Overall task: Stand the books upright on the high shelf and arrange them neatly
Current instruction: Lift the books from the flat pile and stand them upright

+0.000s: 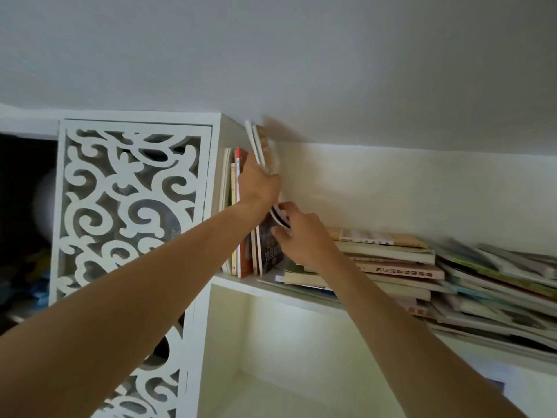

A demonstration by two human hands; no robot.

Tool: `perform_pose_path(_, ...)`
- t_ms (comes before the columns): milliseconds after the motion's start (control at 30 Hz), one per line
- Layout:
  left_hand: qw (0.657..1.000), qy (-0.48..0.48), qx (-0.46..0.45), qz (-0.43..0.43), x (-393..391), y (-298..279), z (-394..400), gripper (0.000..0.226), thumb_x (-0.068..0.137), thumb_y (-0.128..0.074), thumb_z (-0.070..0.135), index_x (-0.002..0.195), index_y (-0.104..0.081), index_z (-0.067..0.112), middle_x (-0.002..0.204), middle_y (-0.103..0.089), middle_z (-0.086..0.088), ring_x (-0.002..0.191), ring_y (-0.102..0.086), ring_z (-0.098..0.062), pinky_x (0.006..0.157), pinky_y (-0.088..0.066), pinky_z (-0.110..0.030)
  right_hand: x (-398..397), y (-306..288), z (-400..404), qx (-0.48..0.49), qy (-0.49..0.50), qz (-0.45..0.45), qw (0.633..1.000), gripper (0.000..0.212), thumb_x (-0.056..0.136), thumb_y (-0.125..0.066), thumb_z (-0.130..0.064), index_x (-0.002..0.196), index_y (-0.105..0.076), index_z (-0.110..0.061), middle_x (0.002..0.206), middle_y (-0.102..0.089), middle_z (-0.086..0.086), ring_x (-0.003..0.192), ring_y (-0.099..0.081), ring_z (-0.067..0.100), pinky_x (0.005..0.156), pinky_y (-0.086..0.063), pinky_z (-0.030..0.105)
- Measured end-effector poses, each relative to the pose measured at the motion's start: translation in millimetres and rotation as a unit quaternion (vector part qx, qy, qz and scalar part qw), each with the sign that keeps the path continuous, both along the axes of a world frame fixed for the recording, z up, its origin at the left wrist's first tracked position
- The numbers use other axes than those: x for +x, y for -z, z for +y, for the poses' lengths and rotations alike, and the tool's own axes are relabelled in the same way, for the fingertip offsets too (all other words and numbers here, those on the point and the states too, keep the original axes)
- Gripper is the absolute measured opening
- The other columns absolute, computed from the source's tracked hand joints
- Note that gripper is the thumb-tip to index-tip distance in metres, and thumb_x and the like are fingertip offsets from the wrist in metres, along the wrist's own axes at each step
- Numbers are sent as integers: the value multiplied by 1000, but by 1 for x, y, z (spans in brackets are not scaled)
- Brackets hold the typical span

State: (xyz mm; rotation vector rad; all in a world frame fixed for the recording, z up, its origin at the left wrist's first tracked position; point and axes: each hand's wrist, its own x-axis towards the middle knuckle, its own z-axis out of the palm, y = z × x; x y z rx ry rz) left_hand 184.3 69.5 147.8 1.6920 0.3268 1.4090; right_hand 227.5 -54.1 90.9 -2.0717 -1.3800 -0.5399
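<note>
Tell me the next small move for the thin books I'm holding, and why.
Probably swing the bottom edge in with the right hand until the thin books stand flat against the upright row. The left hand grips them mid-height, but they lean, tops tilted left above the row, lower edge bowing right over the flat stack.

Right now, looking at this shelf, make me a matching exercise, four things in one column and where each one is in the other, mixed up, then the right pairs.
Things:
1. left hand
2. right hand
3. flat book pile
4. carved lattice panel

Places:
A. lying on the high shelf, right of the upright books
B. left of the upright books, closing the shelf end
C. gripping the tall thin books partway up
D. at the bottom edge of those books

Pairs: 1-C, 2-D, 3-A, 4-B
</note>
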Motion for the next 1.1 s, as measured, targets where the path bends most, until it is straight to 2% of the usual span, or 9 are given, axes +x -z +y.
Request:
perform_pose_path(100,995,-83,49,9,-4,2,5,35,95,-59,3,130,-51,3,84,-61,1,70,-63,-12,55,-55,-24,1,-3,1,-90,-20,-1,996,58,101,-57,-47,153,-35,-30,129,-65,6,92,-65,21,78,-54,33)
perform_pose_path(233,977,-90,182,61,-1,10,3,46,96,-60,1,139,-49,5,106,-67,-5,79,-65,-12,58,-52,-15,18,-6,-11,-171,106,-51,978,59,95,-33,-78,126,-57,-34,122,-68,2,113,-63,28,108,-44,59)
perform_pose_path(467,973,-152,167,46,34,44,-9,65,95,-61,-4,150,-30,7,124,-59,-14,108,-63,-22,97,-58,-39,42,2,-52,-133,152,-85,976,53,106,-27,-60,137,-55,-29,121,-69,6,109,-62,29,100,-49,51)
perform_pose_path(567,867,-341,355,71,44,61,7,62,105,-43,6,162,-19,12,166,-23,-17,153,-28,-35,127,-24,-35,49,6,-63,-102,220,-123,962,54,108,-22,-55,125,-61,-21,102,-68,6,93,-61,27,87,-49,43)
perform_pose_path(667,733,-410,525,142,36,63,18,76,93,-22,-8,164,-3,9,169,8,-23,157,5,-43,128,-10,-56,58,10,-70,-87,274,-140,947,54,108,-18,-50,113,-63,-22,82,-57,1,78,-54,23,82,-48,42)
perform_pose_path(767,605,-448,606,256,31,59,17,54,95,-35,-5,146,-46,8,169,4,-26,157,6,-43,128,0,-56,59,11,-77,-54,205,-147,966,47,110,-25,-44,121,-63,-19,87,-64,2,79,-61,23,77,-54,39)
perform_pose_path(900,549,-540,511,382,23,52,-17,30,96,-52,15,121,-68,11,168,4,-29,156,9,-44,123,7,-59,60,5,-96,-6,273,-145,951,37,109,-32,-40,124,-57,-17,104,-66,7,94,-63,27,87,-52,43)
perform_pose_path(1000,649,-451,557,253,28,47,-40,33,93,-53,8,125,-65,12,169,-7,-26,157,-1,-44,127,-4,-60,71,7,-111,-46,419,-92,902,58,107,-15,-51,108,-61,-14,98,-63,11,94,-61,33,93,-47,49)
perform_pose_path(1100,810,-45,544,213,39,43,-65,39,107,-47,37,137,-61,16,153,-49,-13,144,-43,-30,120,-35,-53,80,6,-120,29,384,-50,921,60,108,-13,-48,111,-60,-10,97,-64,13,88,-61,32,83,-50,45)
